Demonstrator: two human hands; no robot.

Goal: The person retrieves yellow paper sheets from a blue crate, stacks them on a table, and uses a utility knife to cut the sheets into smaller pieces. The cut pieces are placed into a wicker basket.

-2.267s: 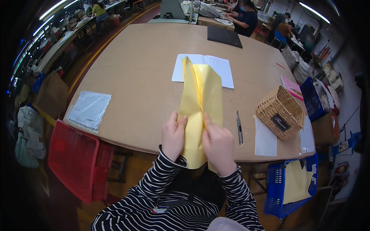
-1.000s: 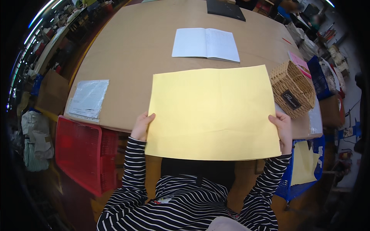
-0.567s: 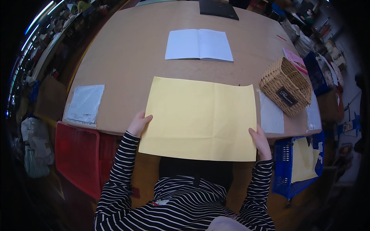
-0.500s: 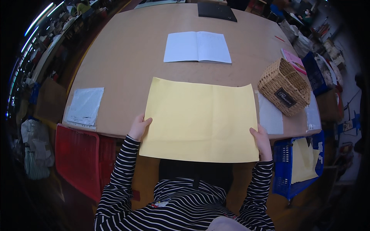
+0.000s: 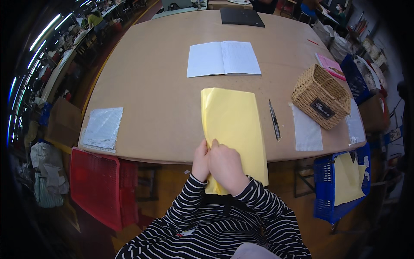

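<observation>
A large yellow sheet of paper [image 5: 236, 123] is doubled over, its folded edge on the left. It reaches over the table's front edge toward my body. My left hand [image 5: 199, 162] grips the folded edge from the left side, its fingers partly hidden. My right hand [image 5: 225, 165] lies across the upper layer with its fingers curled at the same fold, right beside the left hand. To the right of the paper lies a utility knife [image 5: 274, 120] on the table. Beyond the sheet rests an open notebook [image 5: 206, 59].
A wicker basket [image 5: 308, 93] stands at the table's right, beside a pink booklet [image 5: 330, 65]. A black flat case [image 5: 241, 17] lies at the far edge. Below the table are a red basket [image 5: 95, 185] at left and a blue basket [image 5: 324, 207] holding yellow paper at right.
The yellow sheet has gone from spread flat between my hands to folded over. My right hand has crossed leftward to meet my left hand at the fold. The utility knife has come into view.
</observation>
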